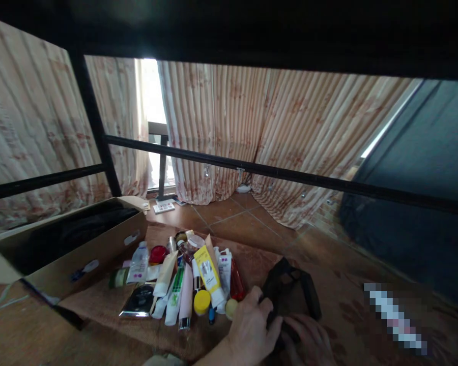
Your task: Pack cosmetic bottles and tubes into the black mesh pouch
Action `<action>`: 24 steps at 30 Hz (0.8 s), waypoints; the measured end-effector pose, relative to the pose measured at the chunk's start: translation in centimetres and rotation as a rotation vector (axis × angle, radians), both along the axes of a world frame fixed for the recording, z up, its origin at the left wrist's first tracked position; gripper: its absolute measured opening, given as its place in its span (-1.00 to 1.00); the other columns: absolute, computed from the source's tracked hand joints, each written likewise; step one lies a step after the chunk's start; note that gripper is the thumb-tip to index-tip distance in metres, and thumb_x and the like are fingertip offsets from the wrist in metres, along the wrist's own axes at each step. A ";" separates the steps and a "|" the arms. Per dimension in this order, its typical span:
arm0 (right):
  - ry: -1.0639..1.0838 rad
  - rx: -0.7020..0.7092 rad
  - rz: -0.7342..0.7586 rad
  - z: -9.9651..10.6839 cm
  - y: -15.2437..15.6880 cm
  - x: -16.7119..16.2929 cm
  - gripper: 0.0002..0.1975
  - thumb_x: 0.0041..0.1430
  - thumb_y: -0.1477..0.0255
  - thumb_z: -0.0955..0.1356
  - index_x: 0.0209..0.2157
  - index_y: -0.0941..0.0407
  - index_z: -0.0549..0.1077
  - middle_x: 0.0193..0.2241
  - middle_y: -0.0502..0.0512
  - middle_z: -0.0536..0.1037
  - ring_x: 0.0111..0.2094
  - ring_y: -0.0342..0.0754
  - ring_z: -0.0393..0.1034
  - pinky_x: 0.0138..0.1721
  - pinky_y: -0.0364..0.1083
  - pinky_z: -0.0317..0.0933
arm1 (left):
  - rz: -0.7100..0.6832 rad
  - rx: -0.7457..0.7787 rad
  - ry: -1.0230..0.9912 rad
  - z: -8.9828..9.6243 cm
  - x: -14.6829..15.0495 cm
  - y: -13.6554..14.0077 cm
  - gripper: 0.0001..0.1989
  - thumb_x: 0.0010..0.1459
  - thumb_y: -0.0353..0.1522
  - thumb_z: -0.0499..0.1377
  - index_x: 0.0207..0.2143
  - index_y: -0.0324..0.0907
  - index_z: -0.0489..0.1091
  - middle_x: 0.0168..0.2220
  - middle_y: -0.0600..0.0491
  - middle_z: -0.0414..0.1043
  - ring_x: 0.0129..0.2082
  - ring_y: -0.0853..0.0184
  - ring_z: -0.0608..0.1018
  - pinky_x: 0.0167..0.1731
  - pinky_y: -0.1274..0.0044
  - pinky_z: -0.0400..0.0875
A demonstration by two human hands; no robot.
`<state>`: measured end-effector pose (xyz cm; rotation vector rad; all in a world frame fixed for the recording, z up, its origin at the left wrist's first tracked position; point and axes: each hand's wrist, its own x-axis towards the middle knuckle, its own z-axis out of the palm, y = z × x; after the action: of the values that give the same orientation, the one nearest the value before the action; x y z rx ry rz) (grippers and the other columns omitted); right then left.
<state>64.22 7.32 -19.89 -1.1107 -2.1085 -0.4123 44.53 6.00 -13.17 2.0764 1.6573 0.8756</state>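
A black fabric bag (277, 284) with a loop like a handle lies on the brown cloth, at the lower right of centre. My left hand (250, 328) is closed on its left edge, fingers curled into the fabric. Close beside it, my right hand (309, 338) grips the near side of the bag, its fingers bent and partly hidden. Just left of my hands is a pile of toiletries: a yellow tube (209, 274), a green and white tube (174, 300), a pink tube (186, 295), a yellow-lidded jar (202, 302) and a red bottle (236, 279).
A cardboard box (110, 239) holding dark fabric stands at the left. A black metal frame (213, 160) crosses in front and overhead, with curtains (229, 117) behind it. Dark blue fabric (412, 203) hangs at the right. A blurred-out item (395, 317) lies on the brown cloth (343, 305).
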 end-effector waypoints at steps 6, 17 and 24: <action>0.250 -0.198 -0.123 3.3 1.3 -5.1 -0.80 0.19 0.30 0.32 -0.20 0.06 0.50 -0.15 0.15 0.52 -0.07 0.07 0.33 -0.10 0.08 0.28 | 0.009 0.039 -0.114 -1.3 -0.4 3.4 -0.83 0.22 -0.32 0.02 -0.33 -0.10 0.40 -0.27 0.04 0.32 -0.37 0.38 0.47 -0.38 0.56 0.39; 0.407 -0.259 -0.090 4.8 5.1 -8.2 -0.85 0.19 0.42 0.31 -0.24 0.07 0.52 -0.16 0.14 0.51 -0.03 0.03 0.30 0.00 0.12 0.24 | 0.061 0.086 -0.331 -1.5 -1.2 5.5 -0.85 0.18 -0.42 0.06 -0.32 -0.11 0.43 -0.33 0.06 0.29 -0.35 0.40 0.45 -0.30 0.56 0.37; 0.406 -0.281 -0.024 4.7 6.5 -7.2 -0.84 0.18 0.43 0.30 -0.24 0.04 0.52 -0.14 0.14 0.51 0.00 0.05 0.30 -0.01 0.15 0.26 | 0.096 0.141 -0.483 -1.6 -1.8 6.6 -0.71 0.05 -0.54 0.09 -0.18 -0.12 0.42 -0.21 0.04 0.29 -0.24 0.37 0.46 -0.21 0.52 0.41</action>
<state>56.99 13.85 -15.22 -1.2575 -1.8252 0.1015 42.73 12.55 -14.73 1.6916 1.4700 1.4292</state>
